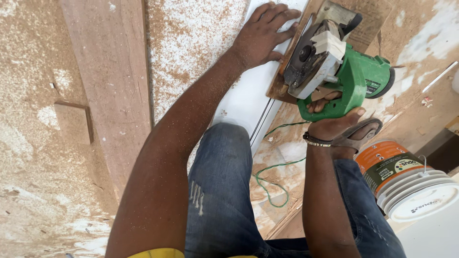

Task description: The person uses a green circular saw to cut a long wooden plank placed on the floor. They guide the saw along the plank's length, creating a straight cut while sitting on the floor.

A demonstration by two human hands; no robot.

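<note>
— How were your arms set, seen from the head camera?

— My left arm reached forward, nearly straight, and my left hand (264, 33) lay flat, fingers spread, on the white board (248, 95). It gripped nothing; it only pressed down. My right arm was bent at the elbow, and my right hand (334, 123) had its grip clenched around the handle of the green circular saw (334, 62). A dark bracelet (316, 141) sat on that wrist.

— And the saw?

— It had a green body, a grey blade guard and a pale patch on top. It sat at the far end of the white board, just beside my left fingers, with its base over a brown wooden piece (287, 86).

— What lay around it?

— Sawdust covered the floor (43, 167). A green cord (272, 184) trailed below the saw, a long plank (112, 81) lay to my left, and an orange-and-white bucket (406, 177) lay on its side near my right knee.
</note>
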